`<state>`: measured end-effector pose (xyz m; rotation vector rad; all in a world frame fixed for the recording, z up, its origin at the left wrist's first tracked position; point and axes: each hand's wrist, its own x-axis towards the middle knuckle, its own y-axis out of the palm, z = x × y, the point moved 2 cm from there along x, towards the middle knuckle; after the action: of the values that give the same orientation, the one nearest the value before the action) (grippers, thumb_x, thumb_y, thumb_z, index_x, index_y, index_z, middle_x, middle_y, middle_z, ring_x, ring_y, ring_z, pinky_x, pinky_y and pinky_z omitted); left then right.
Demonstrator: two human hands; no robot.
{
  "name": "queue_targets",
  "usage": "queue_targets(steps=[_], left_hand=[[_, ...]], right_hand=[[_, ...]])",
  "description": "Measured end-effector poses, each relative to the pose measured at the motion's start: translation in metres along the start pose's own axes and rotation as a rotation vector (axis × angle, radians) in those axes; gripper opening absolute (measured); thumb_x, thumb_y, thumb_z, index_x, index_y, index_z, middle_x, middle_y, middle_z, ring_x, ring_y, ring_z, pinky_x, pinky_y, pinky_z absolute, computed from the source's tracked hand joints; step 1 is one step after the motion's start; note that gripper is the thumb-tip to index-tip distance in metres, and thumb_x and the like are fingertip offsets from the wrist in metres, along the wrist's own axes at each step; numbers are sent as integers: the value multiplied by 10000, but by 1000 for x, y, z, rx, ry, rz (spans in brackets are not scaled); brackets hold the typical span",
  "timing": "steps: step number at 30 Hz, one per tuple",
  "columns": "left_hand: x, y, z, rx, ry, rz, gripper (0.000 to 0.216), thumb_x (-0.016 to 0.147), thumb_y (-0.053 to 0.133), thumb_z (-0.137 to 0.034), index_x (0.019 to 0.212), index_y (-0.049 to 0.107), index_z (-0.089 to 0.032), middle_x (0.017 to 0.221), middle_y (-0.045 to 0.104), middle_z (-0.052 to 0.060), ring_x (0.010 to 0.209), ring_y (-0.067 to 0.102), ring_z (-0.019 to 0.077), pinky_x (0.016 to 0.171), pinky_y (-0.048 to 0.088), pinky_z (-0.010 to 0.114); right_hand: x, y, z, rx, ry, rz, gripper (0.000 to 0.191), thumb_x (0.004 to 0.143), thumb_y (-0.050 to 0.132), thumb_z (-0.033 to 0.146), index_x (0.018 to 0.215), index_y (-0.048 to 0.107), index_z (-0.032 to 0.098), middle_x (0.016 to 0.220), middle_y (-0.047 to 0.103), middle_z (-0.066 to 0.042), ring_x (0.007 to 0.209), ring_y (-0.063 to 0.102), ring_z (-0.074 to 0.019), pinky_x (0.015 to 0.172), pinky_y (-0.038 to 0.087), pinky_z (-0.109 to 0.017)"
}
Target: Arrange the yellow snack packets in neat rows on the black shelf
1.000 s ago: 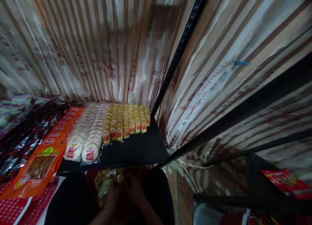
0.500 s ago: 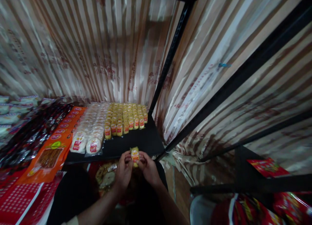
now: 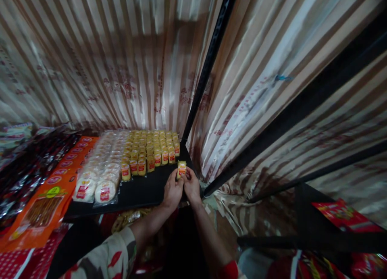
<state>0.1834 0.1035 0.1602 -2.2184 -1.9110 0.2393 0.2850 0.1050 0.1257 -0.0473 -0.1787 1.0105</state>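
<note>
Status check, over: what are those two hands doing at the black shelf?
Left hand, right hand both holding small yellow packet. Packet roughly upright, label showing. Packet rows close on its left.

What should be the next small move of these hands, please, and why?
Perhaps set the small yellow packet in front of the similar yellow packets: the left hand and right hand hold it near them, and bare black shelf shows before their front row.

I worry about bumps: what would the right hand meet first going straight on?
Past the held yellow packet, the right hand would probably meet the rightmost packet row or the dark pole; depth is unclear.
</note>
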Motion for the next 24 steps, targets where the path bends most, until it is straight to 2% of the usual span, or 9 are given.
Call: queue_targets(steps=[5,8,13,20,24], left_hand=[[20,10,-6,117,-24,-8,419,816,440,-167,1226,502,-109,1297,521,127,1214,467,195,1064,328,353],[31,12,-6,262,59,-30,417,808,418,-139,1212,522,-131,1295,529,98,1215,461,193,1068,326,361],[46,12,4,468,219,-74,414,807,383,-90,1189,543,-102,1256,560,90,1179,473,203,1053,352,356],[55,9,25,616,324,-50,425,799,378,-68,1192,537,-98,1255,555,92,1183,454,211,1036,382,362],[54,7,42,655,390,-24,464,777,371,-40,1213,517,-107,1298,521,90,1216,426,215,1041,385,372]], right_hand=[[35,4,-15,-42,-26,-58,356,727,522,254,1071,575,178,979,675,-69,882,633,-180,832,490,-326],[56,8,-18,-82,-68,-89,355,737,511,255,1076,579,174,993,669,-80,896,626,-191,847,479,-342],[85,18,-18,-215,-95,-122,368,743,489,271,1079,584,157,1027,653,-92,928,605,-202,895,440,-366],[97,35,-21,-315,-104,-82,364,796,426,307,1071,601,144,1010,663,-98,922,610,-204,864,452,-340],[97,40,-24,-402,-124,-81,405,838,368,310,1123,591,130,1070,648,-118,966,598,-209,879,443,-342]])
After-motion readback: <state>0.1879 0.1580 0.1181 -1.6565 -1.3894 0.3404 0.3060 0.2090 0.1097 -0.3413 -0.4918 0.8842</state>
